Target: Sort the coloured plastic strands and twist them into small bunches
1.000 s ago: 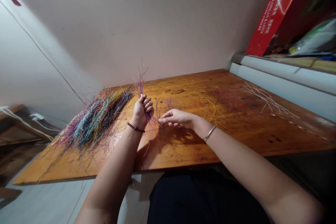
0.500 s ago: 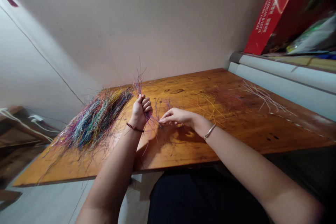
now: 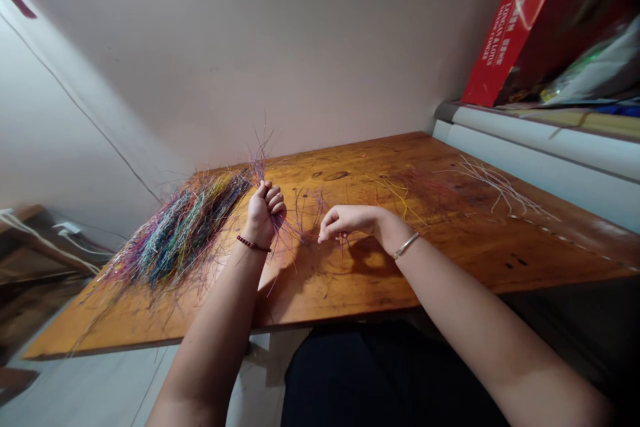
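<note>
My left hand (image 3: 267, 208) is closed in a fist round a bunch of thin coloured wires (image 3: 259, 163), mostly purple and orange. Their ends fan out above the thumb and below the little finger. To its right, my right hand (image 3: 345, 221) hovers low over the table with thumb and forefinger pinched on a thin wire, of which only a faint reddish length shows. A few purple strands hang beneath its palm. Left of my left hand lies a large heap of multicoloured wires (image 3: 175, 233).
Yellow wires (image 3: 397, 193), reddish wires (image 3: 433, 188) and pale wires (image 3: 500, 183) lie across the right half of the wooden table (image 3: 465, 253). A red box (image 3: 510, 33) stands on a ledge at the back right. White cables (image 3: 55, 243) run on the left.
My right hand has moved a little to the right, away from the bunch, with its fingers still pinched. My left hand keeps its grip on the wires and has barely shifted.
</note>
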`<action>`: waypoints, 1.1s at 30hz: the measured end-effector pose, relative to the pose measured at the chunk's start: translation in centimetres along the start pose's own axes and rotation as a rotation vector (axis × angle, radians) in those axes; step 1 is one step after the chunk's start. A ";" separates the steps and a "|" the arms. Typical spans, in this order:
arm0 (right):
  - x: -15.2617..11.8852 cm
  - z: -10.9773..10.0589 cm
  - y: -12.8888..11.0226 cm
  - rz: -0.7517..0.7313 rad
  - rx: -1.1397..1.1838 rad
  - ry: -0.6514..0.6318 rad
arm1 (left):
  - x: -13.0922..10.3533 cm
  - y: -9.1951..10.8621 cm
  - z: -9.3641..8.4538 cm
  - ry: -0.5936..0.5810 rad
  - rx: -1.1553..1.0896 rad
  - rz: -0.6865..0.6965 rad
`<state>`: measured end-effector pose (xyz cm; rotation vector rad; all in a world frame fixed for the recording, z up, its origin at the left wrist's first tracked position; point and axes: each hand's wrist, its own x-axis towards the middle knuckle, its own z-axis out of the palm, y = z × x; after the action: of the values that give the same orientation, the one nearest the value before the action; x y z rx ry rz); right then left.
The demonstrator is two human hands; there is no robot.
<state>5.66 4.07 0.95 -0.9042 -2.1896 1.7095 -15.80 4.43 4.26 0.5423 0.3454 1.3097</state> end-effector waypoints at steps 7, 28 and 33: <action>0.2 1.1 -0.5 -0.017 0.060 -0.019 | 0.1 0.0 -0.2 -0.016 -0.014 -0.016; -1.1 0.4 -1.1 0.012 -0.030 -0.249 | 0.2 0.4 -0.3 -0.014 -0.014 0.009; -0.7 0.6 -0.8 0.028 -0.008 -0.172 | 0.2 0.3 -0.3 -0.007 -0.004 0.011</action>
<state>5.58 3.06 1.63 -0.8218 -2.3016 1.8569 -16.15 4.69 4.19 0.5461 0.3343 1.3185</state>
